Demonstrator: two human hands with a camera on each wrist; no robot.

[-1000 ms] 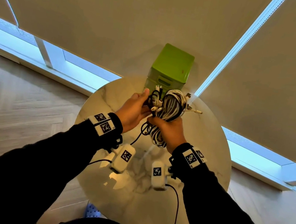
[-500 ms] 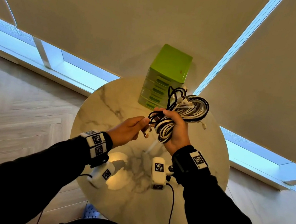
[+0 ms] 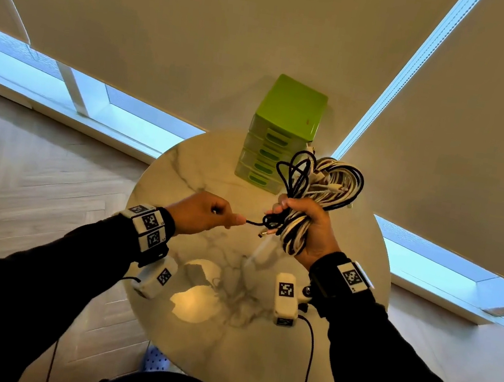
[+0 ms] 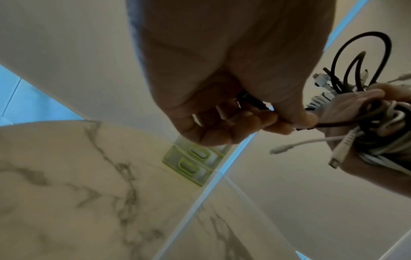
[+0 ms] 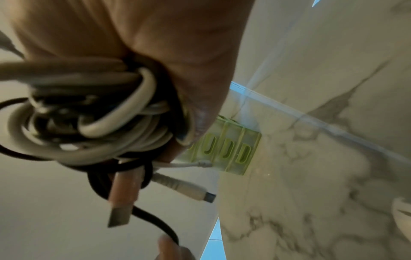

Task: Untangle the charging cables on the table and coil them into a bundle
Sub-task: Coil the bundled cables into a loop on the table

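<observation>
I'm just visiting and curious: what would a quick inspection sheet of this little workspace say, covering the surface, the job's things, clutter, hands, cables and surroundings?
Surface: round marble table, glossy, with a bright light reflection.
Job's things: bundle of black and white charging cables, held above the table; several plugs stick out.
Clutter: green drawer unit at the table's far edge.
Hands: right hand grips the bundle; left hand pinches a black cable end leading from it.
Cables: loops still crossed and uneven; thin black leads run from the wrist cameras.
Surroundings: wood-pattern floor, beige blinds over windows.
</observation>
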